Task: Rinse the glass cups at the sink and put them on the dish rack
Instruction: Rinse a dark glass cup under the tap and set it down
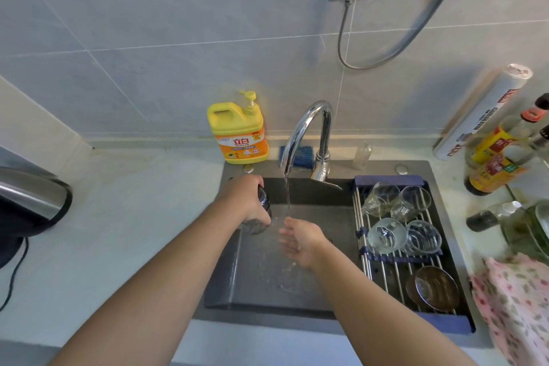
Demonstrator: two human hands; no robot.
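Over the left side of the dark sink (225, 282), my left hand (246, 199) grips a ribbed glass cup (261, 214) from above, just left of the water stream. Water runs from the chrome faucet (309, 128) into the basin. My right hand (300, 241) is held under the stream with relaxed fingers and holds nothing. The roll-up dish rack (398, 270) spans the sink's right side. It carries several clear glass cups (386, 235), some lying on their sides, and a brown bowl (433, 288) at its near end.
A yellow dish-soap jug (240, 134) and a blue sponge (303, 154) stand behind the sink. A kettle (26, 199) is on the left counter. Sauce bottles (496, 160), a foil roll (481, 113) and a pink floral cloth (517, 303) crowd the right counter.
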